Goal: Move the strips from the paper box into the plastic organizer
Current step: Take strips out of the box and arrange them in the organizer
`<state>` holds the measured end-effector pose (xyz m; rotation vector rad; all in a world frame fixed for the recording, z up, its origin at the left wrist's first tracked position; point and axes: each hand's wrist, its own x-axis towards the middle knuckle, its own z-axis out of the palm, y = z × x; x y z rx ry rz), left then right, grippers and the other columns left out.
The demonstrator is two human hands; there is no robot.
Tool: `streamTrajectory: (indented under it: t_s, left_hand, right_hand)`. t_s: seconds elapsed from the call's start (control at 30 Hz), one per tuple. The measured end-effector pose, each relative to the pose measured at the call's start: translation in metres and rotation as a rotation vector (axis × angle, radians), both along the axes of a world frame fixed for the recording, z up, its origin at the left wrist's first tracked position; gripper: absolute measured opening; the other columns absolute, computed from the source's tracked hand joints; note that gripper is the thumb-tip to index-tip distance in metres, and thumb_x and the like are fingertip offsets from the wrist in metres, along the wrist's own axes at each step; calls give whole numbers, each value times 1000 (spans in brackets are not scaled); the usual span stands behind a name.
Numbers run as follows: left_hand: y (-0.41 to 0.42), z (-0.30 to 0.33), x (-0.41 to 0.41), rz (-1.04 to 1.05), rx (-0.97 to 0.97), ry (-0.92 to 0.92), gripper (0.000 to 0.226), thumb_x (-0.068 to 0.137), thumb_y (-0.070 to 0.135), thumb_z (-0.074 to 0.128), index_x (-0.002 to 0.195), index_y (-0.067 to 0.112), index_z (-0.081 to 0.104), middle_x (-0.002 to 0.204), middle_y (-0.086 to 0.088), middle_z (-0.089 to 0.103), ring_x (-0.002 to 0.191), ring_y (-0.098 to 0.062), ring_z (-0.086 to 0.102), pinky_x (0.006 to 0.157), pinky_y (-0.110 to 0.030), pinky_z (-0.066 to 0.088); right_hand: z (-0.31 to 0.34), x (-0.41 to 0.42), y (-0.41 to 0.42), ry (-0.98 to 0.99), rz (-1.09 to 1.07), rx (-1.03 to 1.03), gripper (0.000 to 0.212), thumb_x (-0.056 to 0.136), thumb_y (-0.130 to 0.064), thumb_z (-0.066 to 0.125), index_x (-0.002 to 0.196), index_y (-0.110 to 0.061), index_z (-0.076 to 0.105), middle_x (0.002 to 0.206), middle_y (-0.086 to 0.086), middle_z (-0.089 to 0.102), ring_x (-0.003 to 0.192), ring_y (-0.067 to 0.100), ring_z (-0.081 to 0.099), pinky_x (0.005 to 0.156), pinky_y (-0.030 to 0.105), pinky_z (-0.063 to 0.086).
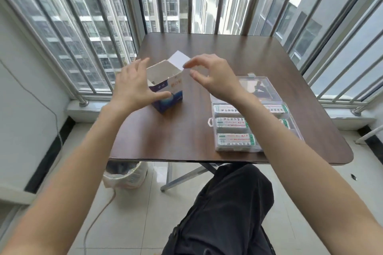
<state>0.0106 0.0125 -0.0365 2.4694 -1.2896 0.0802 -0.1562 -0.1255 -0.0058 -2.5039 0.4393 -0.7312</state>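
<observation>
The paper box (165, 91) is seen upright at frame centre on the table (186, 130), its lid flap raised. It is flanked by the left hand (132, 87), fingers spread and apparently holding nothing, though blurred. The right hand (213, 76) hovers released above. Strips (234, 141) lie in the plastic organizer (211, 122), lower right.

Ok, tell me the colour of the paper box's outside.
Dark blue with a white upper band; the box shows only in the head view.

Both hands (132, 83) (215, 76) at open box (165, 87)
</observation>
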Motion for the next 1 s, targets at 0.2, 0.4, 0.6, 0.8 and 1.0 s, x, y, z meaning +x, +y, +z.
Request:
streamTrajectory:
  t_s: [0.2,0.4,0.6,0.8,1.0]
  left_hand:
    - [9,-16,-5,-119,-381,35,80,66,39,82,131,9,48,125,-10,57,115,-24,50,95,-33,38]
    - [6,-20,-20,-244,-597,-250,74,63,8,78,130,11,47,124,-9,52,111,-28,44,96,-28,35]
    - [-3,-16,-40,-342,-644,-328,71,67,10,77,129,19,44,126,-2,50,115,-29,46,84,-36,49]
    - [-4,-18,-43,-344,-632,-302,74,66,14,79,131,17,43,125,0,46,112,-29,47,88,-29,44]
    - [-4,-16,-52,-387,-635,-337,62,71,19,68,129,17,45,123,-2,50,112,-30,50,87,-33,46]
  right_hand:
    - [-16,16,3,39,-22,-303,24,88,-19,56,109,-14,67,106,6,66,99,31,55,86,41,44]
    - [-6,-6,25,-39,-112,-512,15,87,-13,53,95,-11,66,81,7,63,70,34,61,51,33,42]
    - [0,-7,35,311,-220,-480,31,98,-36,40,108,-10,55,103,13,64,92,38,61,63,35,31]
    - [-5,-15,36,202,-116,-437,22,89,-26,49,97,-14,66,92,4,65,93,28,56,66,33,39]
    - [-1,-15,38,378,8,-345,38,89,-27,47,123,-12,52,118,11,56,110,32,49,90,41,43]
